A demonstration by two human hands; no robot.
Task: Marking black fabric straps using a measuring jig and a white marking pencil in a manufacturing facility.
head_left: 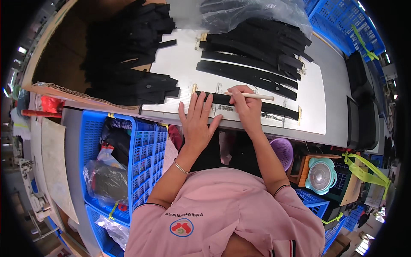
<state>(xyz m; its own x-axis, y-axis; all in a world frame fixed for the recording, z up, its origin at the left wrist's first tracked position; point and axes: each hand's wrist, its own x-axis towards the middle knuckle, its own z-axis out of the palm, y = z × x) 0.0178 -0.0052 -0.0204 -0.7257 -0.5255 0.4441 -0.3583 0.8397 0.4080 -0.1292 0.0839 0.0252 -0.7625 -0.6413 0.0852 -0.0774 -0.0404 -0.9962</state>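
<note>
Crate: a blue plastic crate (147, 160) is seen at eight o'clock.
Fan: a small teal fan (322, 175) is placed at four o'clock.
Basket: a purple basket (282, 150) is set beside it.

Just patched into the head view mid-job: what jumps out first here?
Black fabric strips dominate: a heap far left on the table, a fanned row far right under a clear bag. At the near edge, the left hand lies flat on one strip while the right hand holds a pale stick over it. A blue crate stands below left.
</note>
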